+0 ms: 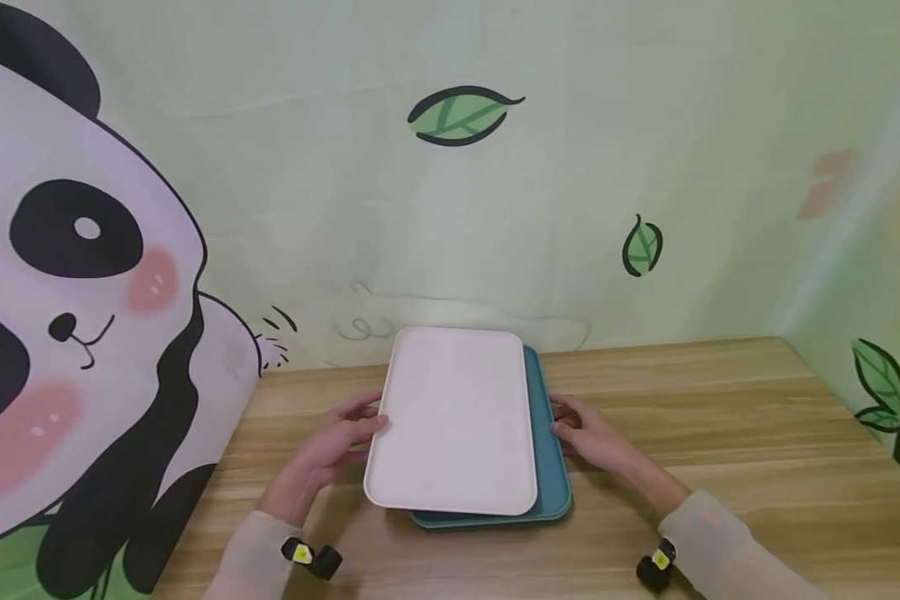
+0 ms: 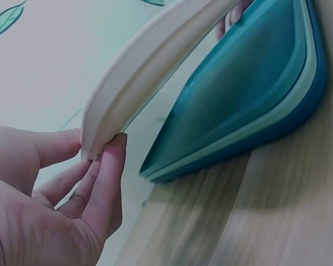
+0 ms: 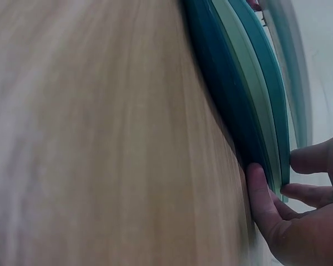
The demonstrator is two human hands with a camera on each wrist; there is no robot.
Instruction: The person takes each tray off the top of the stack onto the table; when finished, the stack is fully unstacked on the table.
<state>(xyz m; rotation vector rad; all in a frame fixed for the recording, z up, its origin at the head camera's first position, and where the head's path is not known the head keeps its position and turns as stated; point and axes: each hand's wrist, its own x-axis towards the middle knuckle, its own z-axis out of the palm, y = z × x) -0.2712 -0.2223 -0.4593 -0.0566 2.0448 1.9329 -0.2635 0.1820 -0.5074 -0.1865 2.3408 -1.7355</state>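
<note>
My left hand (image 1: 337,437) pinches the left edge of a white rectangular tray (image 1: 453,417), thumb on its upper side and fingers underneath. In the left wrist view the white tray is tilted, its left side raised above a teal tray (image 2: 250,72). That teal tray tops a nested stack, over a pale green tray (image 3: 241,44) and a dark blue tray (image 3: 211,61) on the table. My right hand (image 1: 588,433) holds the stack's right edge, with thumb at the teal rim and a finger against the dark blue side. The white tray covers most of the stack in the head view.
The wood-grain table (image 1: 697,400) extends on both sides of the trays. Behind it hangs a pale green backdrop (image 1: 307,167) with printed leaves, and a large printed panda (image 1: 82,333) stands at the left. A camera (image 1: 322,560) is strapped to the left wrist.
</note>
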